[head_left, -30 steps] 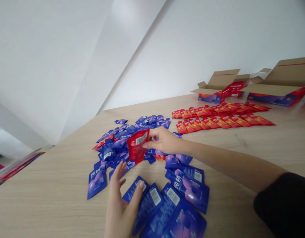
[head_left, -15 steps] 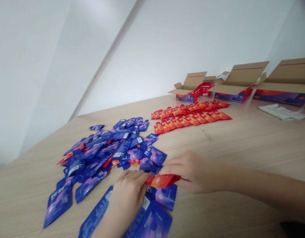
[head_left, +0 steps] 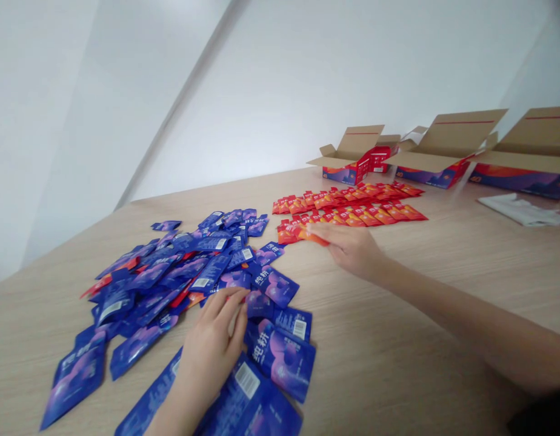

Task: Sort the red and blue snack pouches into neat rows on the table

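My right hand (head_left: pixel 353 248) pinches a red and orange pouch (head_left: pixel 315 237) at the near left end of a row of red pouches (head_left: pixel 366 215). The held pouch lies slanted against that row. Over the near right side of a heap of blue-purple pouches (head_left: pixel 207 242) reaches my left hand (head_left: pixel 214 333), palm down, fingers bent and thumb apart from them. Its fingertips touch the heap where a bit of red shows beneath them. More blue pouches (head_left: pixel 284 360) lie beside and under this hand. Some red pouches (head_left: pixel 182 297) stick out from among the blue ones.
A second row of red pouches (head_left: pixel 341 197) runs behind the first. Open cartons (head_left: pixel 339 174) with raised flaps stand along the wall at the back right. A white folded sheet or bag (head_left: pixel 519 209) lies before them on the wooden table (head_left: pixel 398 363).
My right hand has carried the red pouch away from my left hand, up to the row. My left hand has let that pouch go and moved onto the heap. The view has shifted slightly.
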Motion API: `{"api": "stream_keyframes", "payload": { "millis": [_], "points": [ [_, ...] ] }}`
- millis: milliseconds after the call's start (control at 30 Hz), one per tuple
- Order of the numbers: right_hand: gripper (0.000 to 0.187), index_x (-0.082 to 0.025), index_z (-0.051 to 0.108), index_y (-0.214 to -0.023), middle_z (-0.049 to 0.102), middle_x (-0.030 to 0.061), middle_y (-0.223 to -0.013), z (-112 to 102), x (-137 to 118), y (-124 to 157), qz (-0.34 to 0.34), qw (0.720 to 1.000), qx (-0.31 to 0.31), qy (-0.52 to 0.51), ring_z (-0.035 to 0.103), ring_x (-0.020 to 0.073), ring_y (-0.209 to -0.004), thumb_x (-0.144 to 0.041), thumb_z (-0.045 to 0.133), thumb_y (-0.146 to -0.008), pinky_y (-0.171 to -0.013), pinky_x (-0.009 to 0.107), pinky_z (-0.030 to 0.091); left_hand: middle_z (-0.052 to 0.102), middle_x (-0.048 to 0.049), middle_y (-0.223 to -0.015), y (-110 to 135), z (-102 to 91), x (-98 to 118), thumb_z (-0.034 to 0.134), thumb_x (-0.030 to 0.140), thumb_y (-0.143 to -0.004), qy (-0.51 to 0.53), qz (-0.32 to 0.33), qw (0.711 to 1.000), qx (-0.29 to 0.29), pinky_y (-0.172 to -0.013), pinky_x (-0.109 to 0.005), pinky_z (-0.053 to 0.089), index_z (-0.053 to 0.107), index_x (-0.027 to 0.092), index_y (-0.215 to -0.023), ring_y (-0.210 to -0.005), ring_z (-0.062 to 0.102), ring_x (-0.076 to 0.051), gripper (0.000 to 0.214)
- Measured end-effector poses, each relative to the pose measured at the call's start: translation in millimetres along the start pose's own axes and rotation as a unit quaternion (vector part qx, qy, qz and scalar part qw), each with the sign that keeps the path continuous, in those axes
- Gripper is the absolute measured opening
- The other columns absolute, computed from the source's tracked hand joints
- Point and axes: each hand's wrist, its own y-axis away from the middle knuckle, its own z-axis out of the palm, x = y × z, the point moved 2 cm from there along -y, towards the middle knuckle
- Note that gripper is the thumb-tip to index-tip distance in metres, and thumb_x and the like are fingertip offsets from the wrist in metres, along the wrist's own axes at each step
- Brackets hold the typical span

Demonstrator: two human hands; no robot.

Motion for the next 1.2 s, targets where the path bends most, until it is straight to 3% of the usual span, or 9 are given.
{"api": "stream_keyframes", "payload": {
  "millis": [133, 267, 467, 667, 800, 933, 1033, 1100, 1200],
  "points": [
    [0.048, -0.023, 0.069, -0.122, 0.068, 0.0015, -0.122, 49, 68, -15, 0.122, 0.989, -0.032, 0.083, 0.066, 0.0189, -0.111, -0.004, 0.044, -0.084, -0.099, 0.033, 0.053, 0.064, -0.0073, -0.108, 3, 3.1, -16, 0.042, 0.026, -0.097, 0.001, -0.006, 1.0, -0.01, -0.086, -0.035, 0.052, 0.064, 0.019, -0.108, -0.099, 0.062, -0.021, 0.026],
    [0.053, -0.022, 0.067, -0.125, 0.062, 0.002, -0.129, 89, 104, -21, 0.124, 0.977, -0.103, 0.139, 0.061, 0.0188, -0.119, -0.001, 0.043, -0.082, -0.102, 0.034, 0.051, 0.062, -0.0071, -0.11, 8, 4.6, -30, 0.043, 0.026, -0.096, -0.008, -0.008, 1.0, -0.006, -0.088, -0.037, 0.051, 0.063, 0.021, -0.109, -0.101, 0.061, -0.022, 0.024],
    [0.052, -0.019, 0.067, -0.124, 0.061, 0.0049, -0.131, 119, 121, -16, 0.103, 0.971, -0.144, 0.158, 0.057, 0.0204, -0.125, -0.001, 0.043, -0.082, -0.108, 0.038, 0.044, 0.063, -0.0074, -0.108, 11, -3.9, -46, 0.044, 0.031, -0.095, -0.028, -0.056, 0.998, -0.016, -0.089, -0.037, 0.051, 0.063, 0.021, -0.108, -0.1, 0.062, -0.023, 0.025],
    [0.041, -0.01, 0.067, -0.122, 0.063, 0.0135, -0.13, 128, 116, -9, 0.093, 0.967, -0.174, 0.158, 0.055, 0.0265, -0.125, -0.014, 0.048, -0.086, -0.108, 0.042, 0.04, 0.066, -0.009, -0.105, 11, -0.8, -56, 0.043, 0.029, -0.092, -0.05, -0.111, 0.989, -0.081, -0.088, -0.039, 0.052, 0.066, 0.019, -0.103, -0.097, 0.063, -0.025, 0.028],
    [0.048, -0.005, 0.061, -0.128, 0.059, 0.0187, -0.133, 121, 106, -7, 0.078, 0.972, -0.151, 0.162, 0.052, 0.032, -0.127, -0.023, 0.052, -0.085, -0.112, 0.05, 0.029, 0.067, -0.0111, -0.105, 11, 9.5, -62, 0.044, 0.026, -0.091, -0.081, -0.134, 0.98, -0.119, -0.087, -0.04, 0.052, 0.067, 0.017, -0.104, -0.096, 0.064, -0.025, 0.028],
    [0.034, -0.01, 0.069, -0.113, 0.072, 0.0145, -0.111, 111, 76, -17, 0.089, 0.986, -0.09, 0.11, 0.063, 0.027, -0.105, -0.02, 0.047, -0.089, -0.101, 0.045, 0.037, 0.065, -0.012, -0.103, 11, 19.3, -64, 0.048, 0.027, -0.091, -0.114, -0.138, 0.974, -0.137, -0.086, -0.04, 0.052, 0.068, 0.016, -0.107, -0.097, 0.062, -0.026, 0.028],
    [0.026, -0.015, 0.073, -0.091, 0.074, 0.0078, -0.092, 116, 26, -28, 0.036, 0.988, -0.146, -0.019, 0.065, 0.0207, -0.089, -0.012, 0.047, -0.087, -0.089, 0.036, 0.044, 0.064, -0.0117, -0.102, 10, 21.4, -63, 0.047, 0.027, -0.092, -0.134, -0.135, 0.973, -0.133, -0.086, -0.04, 0.05, 0.069, 0.017, -0.106, -0.095, 0.061, -0.026, 0.028],
    [0.023, -0.016, 0.072, -0.093, 0.071, 0.0076, -0.097, 125, -14, -33, -0.036, 0.977, -0.19, -0.091, 0.062, 0.0205, -0.094, -0.011, 0.05, -0.086, -0.089, 0.035, 0.045, 0.064, -0.0106, -0.102, 9, 20.5, -62, 0.045, 0.024, -0.093, -0.134, -0.12, 0.974, -0.135, -0.086, -0.039, 0.049, 0.07, 0.018, -0.11, -0.094, 0.061, -0.025, 0.031],
    [0.019, -0.017, 0.069, -0.101, 0.064, 0.0107, -0.11, 141, -62, -36, -0.098, 0.961, -0.234, -0.11, 0.057, 0.023, -0.104, -0.019, 0.056, -0.088, -0.092, 0.039, 0.044, 0.064, -0.0078, -0.096, 9, 18.7, -60, 0.042, 0.018, -0.094, -0.128, -0.086, 0.974, -0.164, -0.08, -0.035, 0.048, 0.069, 0.021, -0.117, -0.088, 0.061, -0.022, 0.036]
  ]
}}
